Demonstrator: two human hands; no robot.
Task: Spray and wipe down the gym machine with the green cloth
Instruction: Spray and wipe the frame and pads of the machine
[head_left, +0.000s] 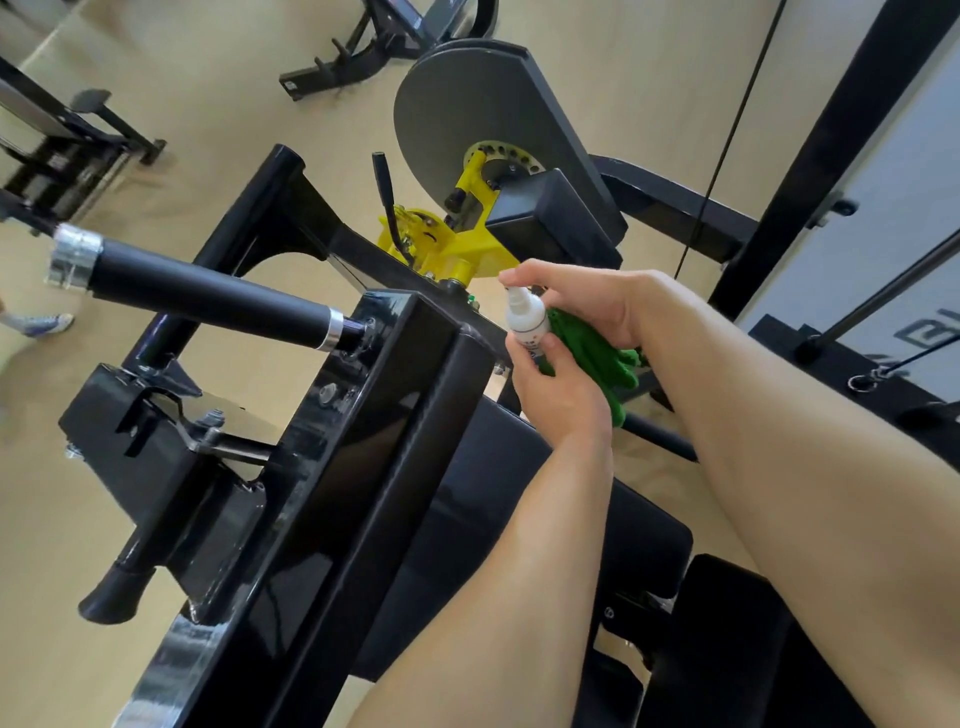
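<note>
Green cloth (597, 358) apparently pinched in right hand (597, 301), forefinger atop opaque spray bottle (527, 318), left hand (556, 392) fingers curled round it.

Scene bright and evenly lit. Shadows on the floor (218, 104) are soft and faint. White glare streaks run along the glossy machine frame (395, 415) and the chrome collar (72, 254). Wide-angle distortion bends straight members toward the edges. Centre reasonably sharp; corners and far background slightly soft.
</note>
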